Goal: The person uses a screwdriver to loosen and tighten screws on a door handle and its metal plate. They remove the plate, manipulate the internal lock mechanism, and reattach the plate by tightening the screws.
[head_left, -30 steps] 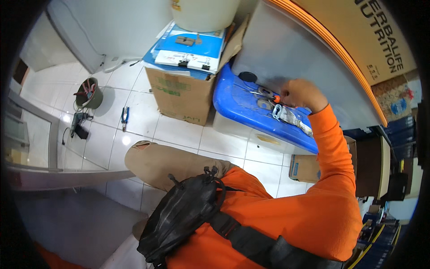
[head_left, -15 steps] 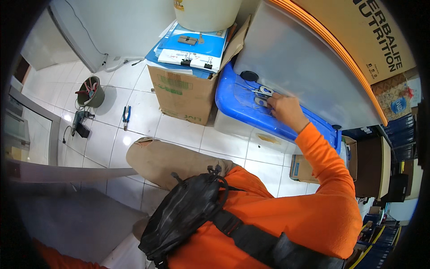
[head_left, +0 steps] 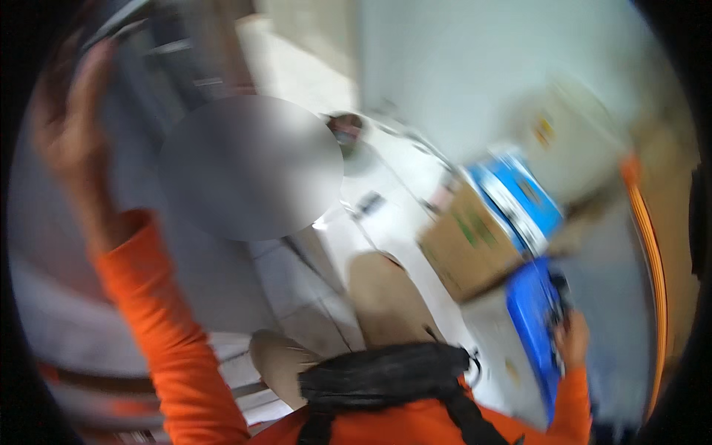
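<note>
My left hand (head_left: 78, 126) is raised at the far left, blurred. Its thumb and fingers look stretched upward and apart, close to a pale metal bar (head_left: 119, 26) at the top edge; whether they touch cannot be told. Low on the right, my right hand (head_left: 572, 337) rests over the blue lid (head_left: 530, 304) of a storage box. Its fingers are smeared against dark and greyish metal parts (head_left: 555, 315) on the lid, so I cannot tell whether it grips one.
Beside the lid stands a cardboard box (head_left: 467, 245) topped with blue folders and papers (head_left: 512, 196). A whitish bucket (head_left: 571, 141) is behind it. Farther off, a dark bucket (head_left: 347, 130) with tools stands on white tiles. My black bag (head_left: 382, 378) hangs at my waist.
The view has swung to the left and blurred. My left hand has come up into sight at the far left. My right hand is still at the blue lid.
</note>
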